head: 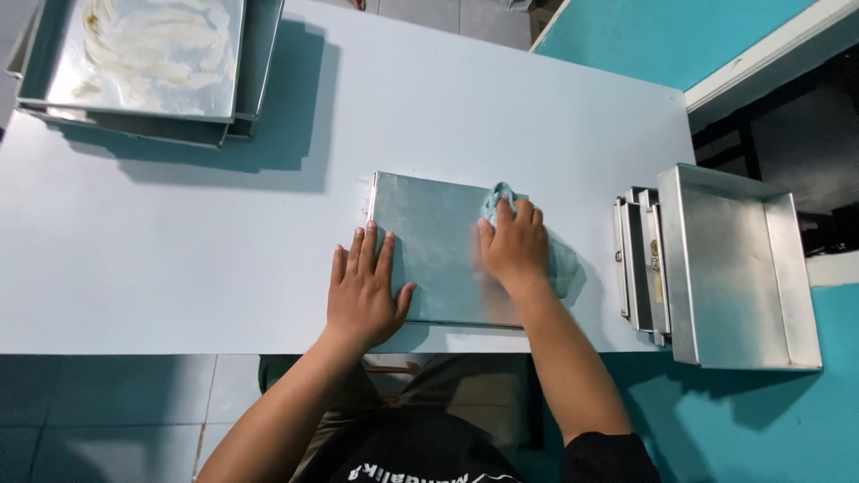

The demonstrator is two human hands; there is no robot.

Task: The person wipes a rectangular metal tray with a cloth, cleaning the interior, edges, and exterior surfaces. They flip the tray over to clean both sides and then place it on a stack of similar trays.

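A flat, upside-down metal baking tray (pixel 429 241) lies in the middle of the white table (pixel 501 116). My left hand (pixel 362 291) rests flat, fingers spread, on the tray's near left corner. My right hand (pixel 512 249) presses a pale blue-green cloth (pixel 562 265) against the tray's right side; the cloth bunches out above the fingers and to the right of the hand. The hand looks slightly blurred.
Stacked metal trays (pixel 148 63) with whitish smears sit at the far left corner. More metal trays (pixel 738 268) stand at the table's right edge, some on their sides (pixel 640 264). A teal wall and tiled floor surround the table.
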